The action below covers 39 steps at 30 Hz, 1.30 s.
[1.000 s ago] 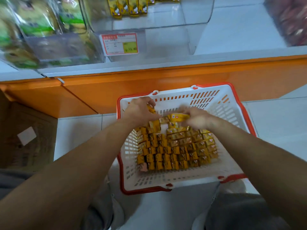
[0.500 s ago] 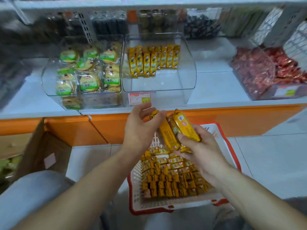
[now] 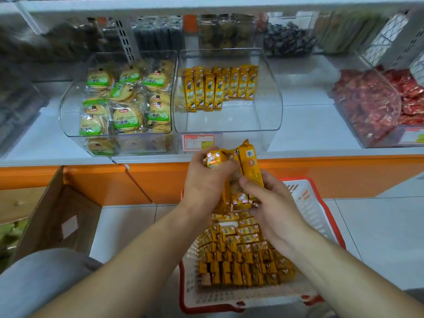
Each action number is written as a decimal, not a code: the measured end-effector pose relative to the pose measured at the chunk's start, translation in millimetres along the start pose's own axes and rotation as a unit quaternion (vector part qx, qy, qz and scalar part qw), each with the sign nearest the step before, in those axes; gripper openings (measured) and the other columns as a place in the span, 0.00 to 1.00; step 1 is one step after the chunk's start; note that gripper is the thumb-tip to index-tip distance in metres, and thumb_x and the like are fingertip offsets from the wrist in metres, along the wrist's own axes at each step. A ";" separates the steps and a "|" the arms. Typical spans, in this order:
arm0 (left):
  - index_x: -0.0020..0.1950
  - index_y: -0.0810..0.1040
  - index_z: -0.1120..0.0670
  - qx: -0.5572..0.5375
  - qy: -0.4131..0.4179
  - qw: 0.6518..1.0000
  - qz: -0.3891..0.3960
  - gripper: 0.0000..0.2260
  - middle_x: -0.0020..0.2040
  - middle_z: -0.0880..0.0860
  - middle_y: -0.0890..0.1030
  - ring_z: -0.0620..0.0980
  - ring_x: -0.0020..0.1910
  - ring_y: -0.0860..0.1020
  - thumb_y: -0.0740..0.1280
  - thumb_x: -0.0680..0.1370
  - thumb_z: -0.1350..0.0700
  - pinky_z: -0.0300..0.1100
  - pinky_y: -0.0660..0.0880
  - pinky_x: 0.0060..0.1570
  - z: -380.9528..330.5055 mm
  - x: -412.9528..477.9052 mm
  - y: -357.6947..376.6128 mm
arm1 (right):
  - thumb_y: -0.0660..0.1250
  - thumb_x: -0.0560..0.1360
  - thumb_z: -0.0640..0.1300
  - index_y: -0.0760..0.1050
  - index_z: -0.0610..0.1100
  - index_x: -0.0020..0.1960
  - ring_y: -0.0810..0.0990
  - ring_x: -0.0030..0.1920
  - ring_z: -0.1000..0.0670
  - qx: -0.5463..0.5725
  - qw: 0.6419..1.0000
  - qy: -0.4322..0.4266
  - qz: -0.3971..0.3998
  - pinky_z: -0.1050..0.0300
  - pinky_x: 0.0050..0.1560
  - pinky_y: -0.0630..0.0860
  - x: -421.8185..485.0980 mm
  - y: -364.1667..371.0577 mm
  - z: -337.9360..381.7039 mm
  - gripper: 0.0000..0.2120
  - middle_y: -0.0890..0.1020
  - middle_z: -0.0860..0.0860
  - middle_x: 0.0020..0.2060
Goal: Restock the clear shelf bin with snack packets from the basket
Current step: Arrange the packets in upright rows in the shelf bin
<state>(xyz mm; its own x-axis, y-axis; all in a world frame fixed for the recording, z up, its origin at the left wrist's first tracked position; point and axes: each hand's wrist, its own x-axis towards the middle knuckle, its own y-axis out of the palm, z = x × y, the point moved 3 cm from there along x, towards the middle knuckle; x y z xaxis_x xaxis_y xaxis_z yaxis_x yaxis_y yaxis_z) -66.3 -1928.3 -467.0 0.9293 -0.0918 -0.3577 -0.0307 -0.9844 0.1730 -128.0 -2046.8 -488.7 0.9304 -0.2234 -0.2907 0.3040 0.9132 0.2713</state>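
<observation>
Restocking partly done: clear shelf bin (image 3: 271,106) holds one back row (image 3: 220,88). Left hand (image 3: 204,182) and right hand (image 3: 271,203) clasp snack packets (image 3: 251,171) just before the bin; basket (image 3: 308,203) below it is well stocked.

I see a white shelf (image 3: 309,125) with an orange front panel (image 3: 321,177) running across the view. A second shelf board (image 3: 206,5) sits above it, behind a perforated grey upright (image 3: 124,40). The floor (image 3: 378,226) is pale tile with thin grout lines. An open cardboard box (image 3: 57,214) stands at left, just beside the panel. Lighting is even and diffuse.
</observation>
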 end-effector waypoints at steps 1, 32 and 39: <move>0.63 0.78 0.53 0.000 -0.002 1.000 0.007 0.20 0.48 0.59 0.86 0.60 0.46 0.86 0.76 0.72 0.62 0.56 0.85 0.42 -1.8 0.8 -1.6 | 0.74 0.71 0.50 0.82 0.47 0.57 0.83 0.56 0.40 0.013 1.000 0.007 0.008 0.30 0.64 0.72 0.7 0.2 1.7 0.16 0.86 0.44 0.51; 0.59 0.80 0.47 0.014 0.040 0.998 0.054 0.21 0.45 0.53 0.87 0.55 0.42 0.87 0.79 0.69 0.59 0.51 0.84 0.37 -30.4 1.4 -15.9 | 0.79 0.68 0.47 0.78 0.53 0.58 0.85 0.45 0.51 -0.063 0.995 -0.074 0.008 0.59 0.39 0.78 4.7 -7.2 27.8 0.20 0.85 0.51 0.46; 0.59 0.80 0.46 0.008 0.058 0.997 0.052 0.19 0.51 0.56 0.86 0.53 0.42 0.87 0.77 0.73 0.62 0.49 0.83 0.36 -55.4 13.5 -23.2 | 0.72 0.70 0.50 0.81 0.50 0.56 0.81 0.37 0.51 -0.025 0.995 -0.092 0.003 0.57 0.36 0.79 9.1 5.2 49.8 0.15 0.79 0.48 0.41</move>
<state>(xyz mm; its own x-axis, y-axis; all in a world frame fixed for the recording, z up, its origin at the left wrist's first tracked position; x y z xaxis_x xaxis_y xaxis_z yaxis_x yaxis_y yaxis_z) -32.6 -1898.4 -425.0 0.9571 -0.1772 -0.2293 -0.1349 -0.9727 0.1887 -107.8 -2061.1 -444.2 0.9556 -0.2718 -0.1139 0.2912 0.9299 0.2244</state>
